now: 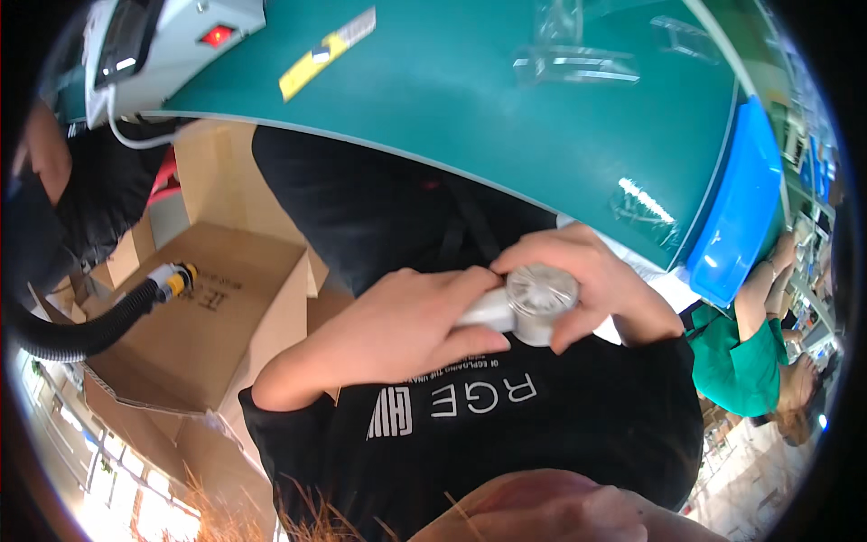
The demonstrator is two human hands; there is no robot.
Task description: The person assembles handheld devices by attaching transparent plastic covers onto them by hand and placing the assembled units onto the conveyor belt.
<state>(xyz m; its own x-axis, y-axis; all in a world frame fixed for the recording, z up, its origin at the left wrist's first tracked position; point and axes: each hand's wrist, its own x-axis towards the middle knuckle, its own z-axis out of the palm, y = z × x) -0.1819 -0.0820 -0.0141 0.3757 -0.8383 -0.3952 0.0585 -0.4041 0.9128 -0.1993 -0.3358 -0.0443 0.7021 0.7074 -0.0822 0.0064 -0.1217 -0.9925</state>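
White fan-like device [531,316] lies crosswise, round head [543,291] rightward. Left hand [417,312] closed around handle [488,311]; right hand [596,273] curled around head.

My black T-shirt [578,438]: large white capitals [483,399] across chest, upside down in view; striped white emblem [390,413] beside them, smaller white line [453,369] nearer hem. Cardboard box [176,352] on my left: dark printed characters [204,294] on top.

Head fisheye, single feed, facing steeply down.
I look from the wearer's head: left hand [406,312] and right hand [601,275] near, mid-frame; black shirt [560,425] below; counter [433,90] across the top, front edge bent by the lens.
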